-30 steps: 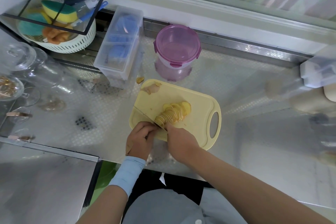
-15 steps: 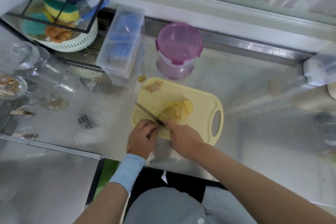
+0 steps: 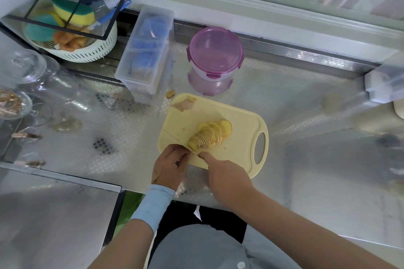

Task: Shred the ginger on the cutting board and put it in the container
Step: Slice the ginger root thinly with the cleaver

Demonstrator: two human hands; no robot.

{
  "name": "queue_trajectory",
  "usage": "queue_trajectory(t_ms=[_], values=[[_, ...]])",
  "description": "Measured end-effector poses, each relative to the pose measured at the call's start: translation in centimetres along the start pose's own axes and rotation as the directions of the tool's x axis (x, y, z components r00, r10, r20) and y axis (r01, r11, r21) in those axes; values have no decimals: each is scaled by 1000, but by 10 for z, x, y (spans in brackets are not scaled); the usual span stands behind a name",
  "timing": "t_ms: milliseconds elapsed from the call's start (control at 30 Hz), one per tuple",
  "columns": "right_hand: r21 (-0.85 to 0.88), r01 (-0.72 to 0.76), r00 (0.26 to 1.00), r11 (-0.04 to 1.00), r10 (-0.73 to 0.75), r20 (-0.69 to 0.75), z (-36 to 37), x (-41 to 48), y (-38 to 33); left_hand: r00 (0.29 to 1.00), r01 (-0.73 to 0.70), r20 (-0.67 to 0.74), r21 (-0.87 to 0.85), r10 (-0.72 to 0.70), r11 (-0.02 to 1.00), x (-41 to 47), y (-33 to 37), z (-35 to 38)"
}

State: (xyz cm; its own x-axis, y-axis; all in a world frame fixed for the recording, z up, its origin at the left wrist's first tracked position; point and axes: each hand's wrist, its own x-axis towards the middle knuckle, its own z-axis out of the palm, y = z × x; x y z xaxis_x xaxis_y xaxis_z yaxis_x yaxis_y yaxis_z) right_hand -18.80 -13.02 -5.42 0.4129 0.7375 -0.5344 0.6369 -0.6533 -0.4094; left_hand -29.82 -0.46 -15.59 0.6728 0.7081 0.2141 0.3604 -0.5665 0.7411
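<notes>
A pale yellow cutting board [image 3: 240, 120] lies on the steel counter. On it, a fanned row of thin ginger slices [image 3: 211, 134] runs towards me. My right hand [image 3: 225, 176] grips a knife [image 3: 175, 137] whose thin blade points up-left and meets the near end of the row. Just left of the blade, my left hand [image 3: 170, 165] has its fingers curled and its fingertips on the near end of the slices. Behind the board stands a round purple container [image 3: 215, 59] with its lid clipped on.
Ginger peel scraps [image 3: 183, 103] lie at the board's far left corner and just off it. A clear box with blue items [image 3: 146, 50], a white basket of sponges [image 3: 72, 35] and glass jars [image 3: 32, 76] crowd the left. A white box [image 3: 384, 85] sits far right.
Half a second ago the blade was lifted and tilted over the board; now it is down again at the near end of the row. Both hands stay in place.
</notes>
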Motion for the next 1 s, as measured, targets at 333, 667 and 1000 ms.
queue_trajectory(t_ms=[333, 667, 1000], values=[[-34, -11, 1000, 999, 12, 17, -2, -5, 0, 1000, 22, 5, 8, -22, 1000, -1, 0, 0], [-40, -31, 998, 999, 33, 51, -2, -1, -1, 1000, 25, -8, -5, -25, 1000, -1, 2, 0], [-55, -32, 998, 998, 36, 57, -3, 7, -1, 999, 53, 3, -37, -53, 998, 0, 3, 1]])
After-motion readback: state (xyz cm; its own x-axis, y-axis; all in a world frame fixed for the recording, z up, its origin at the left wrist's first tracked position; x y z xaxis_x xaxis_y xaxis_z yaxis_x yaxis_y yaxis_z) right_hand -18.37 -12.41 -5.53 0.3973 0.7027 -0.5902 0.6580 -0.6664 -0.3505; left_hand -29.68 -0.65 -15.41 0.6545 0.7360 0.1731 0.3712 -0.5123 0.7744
